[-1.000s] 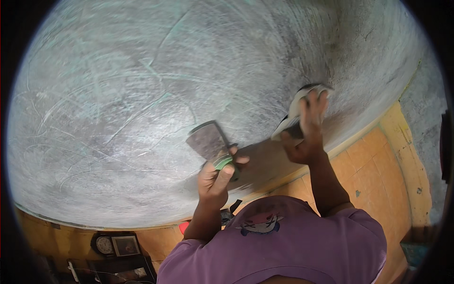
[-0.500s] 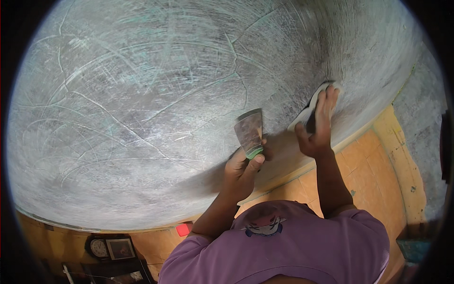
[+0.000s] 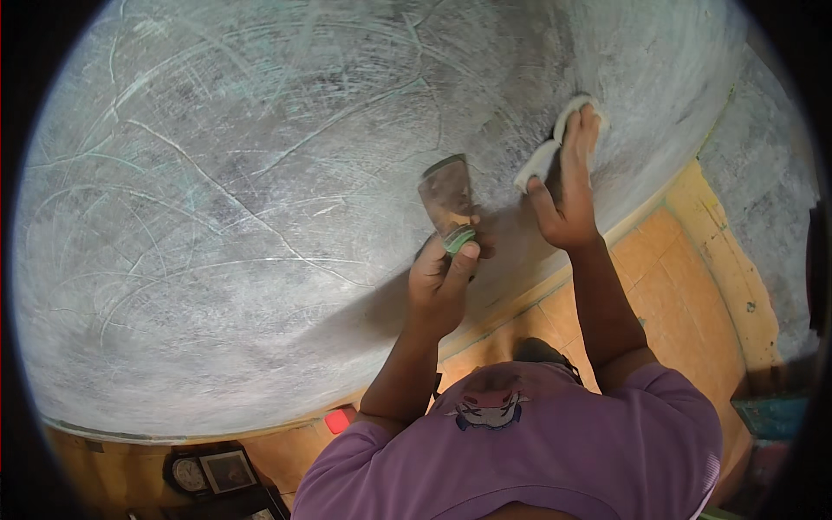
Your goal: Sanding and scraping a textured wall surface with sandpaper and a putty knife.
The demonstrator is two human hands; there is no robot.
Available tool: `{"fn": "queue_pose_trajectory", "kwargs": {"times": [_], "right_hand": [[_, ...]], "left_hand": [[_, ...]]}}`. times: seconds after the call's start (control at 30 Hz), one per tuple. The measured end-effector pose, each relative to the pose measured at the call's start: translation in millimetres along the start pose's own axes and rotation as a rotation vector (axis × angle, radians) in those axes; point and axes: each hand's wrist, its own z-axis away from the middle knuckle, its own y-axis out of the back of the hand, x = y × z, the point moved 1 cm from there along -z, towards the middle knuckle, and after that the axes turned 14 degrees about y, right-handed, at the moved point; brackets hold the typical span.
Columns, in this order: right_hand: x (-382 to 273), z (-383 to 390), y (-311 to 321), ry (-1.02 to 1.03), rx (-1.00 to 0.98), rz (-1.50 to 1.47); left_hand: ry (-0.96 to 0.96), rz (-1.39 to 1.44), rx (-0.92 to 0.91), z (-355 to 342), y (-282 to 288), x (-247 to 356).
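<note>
My left hand is closed round the green handle of a putty knife. Its broad metal blade points up in front of the wall, and I cannot tell whether it touches. To the right, my right hand presses a whitish folded pad on the wall, fingers stretched along it and the thumb at its lower end. Whether the pad is cloth or sanding paper does not show. The wall is grey, with greenish streaks, curved scratches and several raised crack lines.
Orange floor tiles lie below, bordered by a yellowish strip. A red object sits by the wall's foot. At the lower left are a clock and a framed picture. A teal box-like object stands at the right.
Both hands have moved up in the view, the right one sliding the pad up and slightly left. The putty knife has risen with my left hand and its handle shows more.
</note>
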Motion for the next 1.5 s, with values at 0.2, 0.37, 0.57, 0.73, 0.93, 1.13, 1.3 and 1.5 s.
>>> {"fn": "queue_pose_trajectory", "kwargs": {"times": [0.2, 0.37, 0.57, 0.73, 0.93, 1.13, 1.3, 1.5], "right_hand": [[-10, 19, -7, 0.023, -0.149, 0.043], [22, 12, 9, -0.022, 0.004, 0.048], [25, -2, 13, 0.049, -0.027, 0.025], [75, 31, 26, -0.03, -0.007, 0.016], [78, -5, 43, 0.007, 0.028, -0.011], [119, 45, 42, 0.019, -0.03, 0.04], [118, -3, 60, 0.006, 0.085, -0.02], [142, 51, 54, 0.104, -0.053, 0.044]], "left_hand": [[-0.133, -0.037, 0.055, -1, -1, -6], [-0.103, -0.023, 0.066, -4, -8, -12], [-0.096, -0.042, 0.077, -23, -32, -23], [-0.067, -0.051, 0.047, -43, -51, -29], [-0.051, -0.061, 0.049, -60, -74, -37], [-0.069, -0.131, 0.059, -74, -88, -44], [-0.05, -0.194, 0.071, -81, -99, -42], [-0.131, -0.181, 0.067, -89, -108, -46]]}}
